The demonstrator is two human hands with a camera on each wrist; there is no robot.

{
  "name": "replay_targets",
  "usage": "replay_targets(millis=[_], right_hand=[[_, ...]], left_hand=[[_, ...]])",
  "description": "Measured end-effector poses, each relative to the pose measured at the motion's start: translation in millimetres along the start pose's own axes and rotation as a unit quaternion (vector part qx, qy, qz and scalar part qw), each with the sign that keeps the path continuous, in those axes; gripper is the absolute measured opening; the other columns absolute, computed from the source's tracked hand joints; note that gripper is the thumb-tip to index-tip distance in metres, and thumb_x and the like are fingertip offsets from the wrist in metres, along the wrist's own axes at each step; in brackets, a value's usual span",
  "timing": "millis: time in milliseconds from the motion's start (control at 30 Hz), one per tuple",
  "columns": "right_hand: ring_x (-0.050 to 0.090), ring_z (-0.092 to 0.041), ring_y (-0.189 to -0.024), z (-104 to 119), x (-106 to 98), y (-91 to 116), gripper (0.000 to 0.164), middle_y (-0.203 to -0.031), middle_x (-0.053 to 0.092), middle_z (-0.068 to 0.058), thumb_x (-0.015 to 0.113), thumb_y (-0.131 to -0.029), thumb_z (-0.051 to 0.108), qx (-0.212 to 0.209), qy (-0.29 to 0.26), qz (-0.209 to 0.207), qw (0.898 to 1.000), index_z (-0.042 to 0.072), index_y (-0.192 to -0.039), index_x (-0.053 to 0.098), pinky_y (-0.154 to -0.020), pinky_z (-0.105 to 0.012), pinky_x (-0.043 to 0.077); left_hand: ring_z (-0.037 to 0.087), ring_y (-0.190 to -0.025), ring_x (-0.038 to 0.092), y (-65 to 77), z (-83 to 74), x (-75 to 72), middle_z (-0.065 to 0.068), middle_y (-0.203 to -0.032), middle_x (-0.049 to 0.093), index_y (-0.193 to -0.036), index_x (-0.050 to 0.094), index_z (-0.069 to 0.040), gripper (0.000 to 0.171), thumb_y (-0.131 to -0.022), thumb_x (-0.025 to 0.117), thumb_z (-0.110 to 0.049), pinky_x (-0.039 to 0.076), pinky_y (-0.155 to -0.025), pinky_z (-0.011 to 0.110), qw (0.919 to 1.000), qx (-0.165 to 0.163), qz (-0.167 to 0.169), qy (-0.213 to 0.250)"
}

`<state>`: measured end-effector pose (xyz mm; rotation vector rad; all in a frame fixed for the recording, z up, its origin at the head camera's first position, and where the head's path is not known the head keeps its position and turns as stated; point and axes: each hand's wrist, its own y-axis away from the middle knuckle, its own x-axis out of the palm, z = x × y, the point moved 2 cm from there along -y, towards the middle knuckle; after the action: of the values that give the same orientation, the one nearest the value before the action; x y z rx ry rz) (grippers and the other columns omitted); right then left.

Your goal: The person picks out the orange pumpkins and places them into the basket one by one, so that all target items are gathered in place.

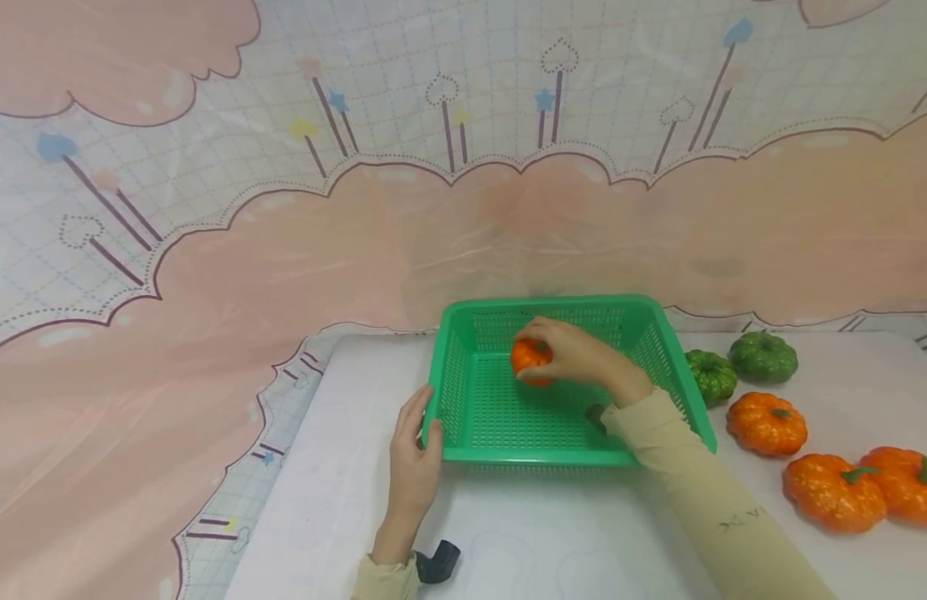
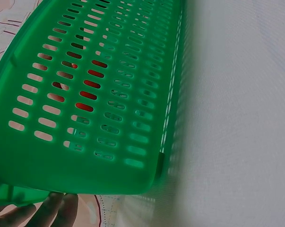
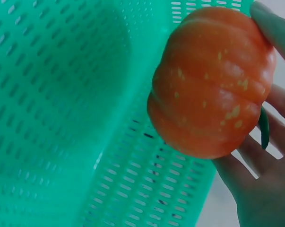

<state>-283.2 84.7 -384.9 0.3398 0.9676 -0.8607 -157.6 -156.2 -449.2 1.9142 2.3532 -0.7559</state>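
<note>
A green plastic basket (image 1: 549,456) with slotted walls stands on the white table. Inside it, above the mesh floor, my right hand (image 1: 572,354) holds a small orange pumpkin (image 1: 525,360). Close up in the right wrist view, the ribbed pumpkin (image 3: 213,85) shows yellow flecks and a green stem, with the fingers and thumb spread round its stem side. My left hand (image 1: 416,467) grips the basket's left rim, thumb on the inner side and fingers outside. In the left wrist view, fingertips (image 2: 52,210) touch the rim, and orange shows through the slots.
Right of the basket lie two green pumpkins (image 1: 764,357) and several orange ones, the nearest orange pumpkin (image 1: 767,424) close to the basket wall. A patterned pink and white cloth (image 1: 553,233) hangs behind the table (image 1: 343,467) and down its left side.
</note>
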Motion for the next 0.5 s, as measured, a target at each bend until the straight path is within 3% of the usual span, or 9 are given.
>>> replay_targets(millis=[500], right_hand=[[0.058,-0.025,-0.108,-10.2,7.4,-5.7,0.053,-0.124,0.06,-0.008,0.08,-0.084,0.027,0.021,-0.04,0.012,0.999,0.004,-0.128,0.063,-0.095,-0.044,0.054]], left_hand=[[0.033,-0.136,0.047,0.0,1.4,-0.4,0.017,-0.152,0.041,-0.146,0.047,-0.006,0.047,-0.1,0.048,-0.002,0.051,-0.103,0.044,1.0,-0.001,0.001,-0.005]])
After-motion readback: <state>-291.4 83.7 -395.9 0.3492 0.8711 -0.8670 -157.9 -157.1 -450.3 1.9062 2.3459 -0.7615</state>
